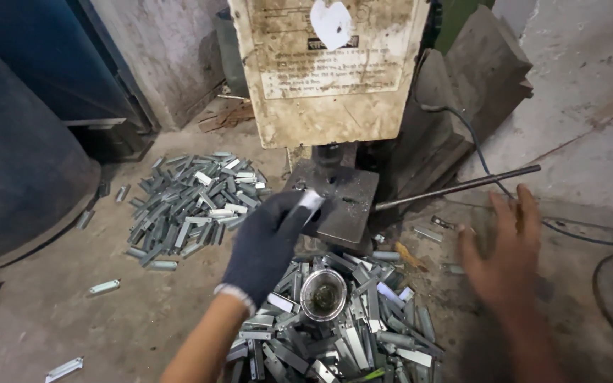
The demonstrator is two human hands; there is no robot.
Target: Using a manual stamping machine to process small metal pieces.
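My left hand (267,245), in a dark knit glove, holds a small flat silvery metal piece (310,200) at the front edge of the dark steel base plate (345,206) of a press machine (328,67). My right hand (501,252) is bare and blurred, its fingers spread, holding nothing, just below the long steel lever rod (455,187) that sticks out to the right. Under my hands lies a heap of silvery metal pieces (352,333) with a small round tin cup (323,294) set in it.
A second heap of the same metal pieces (193,202) lies on the concrete floor at left, with a few strays around it. A large dark blue drum (15,163) stands far left. A cable (576,230) runs along the floor at right.
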